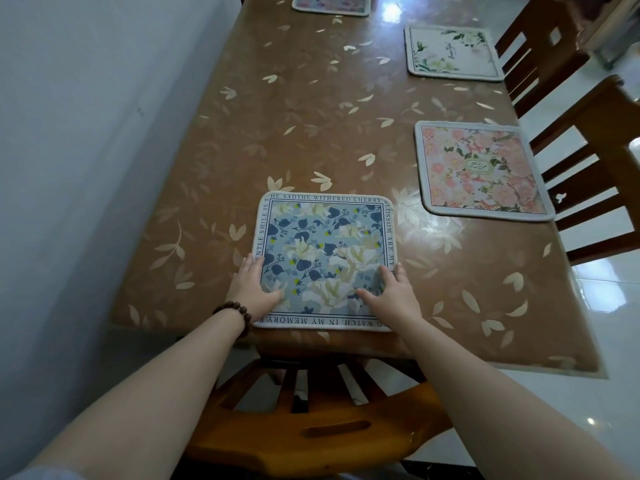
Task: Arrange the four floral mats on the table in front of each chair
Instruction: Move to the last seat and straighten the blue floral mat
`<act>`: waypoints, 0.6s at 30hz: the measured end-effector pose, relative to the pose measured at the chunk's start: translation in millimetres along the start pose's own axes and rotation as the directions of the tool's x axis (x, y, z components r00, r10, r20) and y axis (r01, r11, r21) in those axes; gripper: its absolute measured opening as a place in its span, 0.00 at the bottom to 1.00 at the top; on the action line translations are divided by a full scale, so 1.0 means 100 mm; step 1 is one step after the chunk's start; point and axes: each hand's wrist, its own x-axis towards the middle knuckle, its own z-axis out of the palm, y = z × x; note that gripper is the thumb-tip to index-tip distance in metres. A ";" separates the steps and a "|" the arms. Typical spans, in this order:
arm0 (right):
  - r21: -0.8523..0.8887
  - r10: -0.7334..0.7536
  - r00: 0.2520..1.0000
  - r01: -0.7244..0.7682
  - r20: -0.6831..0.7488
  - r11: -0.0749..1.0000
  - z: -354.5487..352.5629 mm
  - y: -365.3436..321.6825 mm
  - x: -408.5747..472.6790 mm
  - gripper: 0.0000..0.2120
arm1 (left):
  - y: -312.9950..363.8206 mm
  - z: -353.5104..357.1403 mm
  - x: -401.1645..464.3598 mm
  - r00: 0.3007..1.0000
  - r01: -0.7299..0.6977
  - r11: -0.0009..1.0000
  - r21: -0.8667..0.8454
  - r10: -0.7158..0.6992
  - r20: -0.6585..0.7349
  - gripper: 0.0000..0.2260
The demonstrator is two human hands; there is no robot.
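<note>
A blue floral mat (325,251) with a text border lies flat at the near end of the brown table (311,116), above a wooden chair back (311,420). My left hand (251,287) rests flat on the mat's near left edge, fingers spread. Flat on its near right part lies my right hand (391,294). A pink floral mat (481,169) lies at the right edge before a chair (588,168). Farther back on the right is a white floral mat (452,51). Another pink mat (332,3) sits at the far end, partly cut off.
A white wall (86,150) runs along the table's left side. Two wooden chairs stand on the right, the far one (540,53) by the white mat. Glossy white floor tiles (616,323) show to the right. A bead bracelet (239,311) is on my left wrist.
</note>
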 end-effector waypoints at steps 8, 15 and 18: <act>0.061 0.004 1.000 -0.004 -0.001 0.998 0.06 0.09 -0.17 0.45 | -0.08 0.09 -0.10 0.999 -0.042 0.995 0.094 0.039 0.032 0.45; -0.190 -0.016 0.996 0.032 0.087 0.981 0.10 0.18 -0.38 0.66 | -0.10 0.28 -0.35 0.993 0.008 0.964 0.266 -0.039 0.109 0.66; -0.250 -0.061 0.994 0.082 0.092 0.965 0.12 0.16 -0.43 0.66 | -0.11 0.30 -0.39 0.994 -0.024 0.951 0.309 -0.011 0.109 0.65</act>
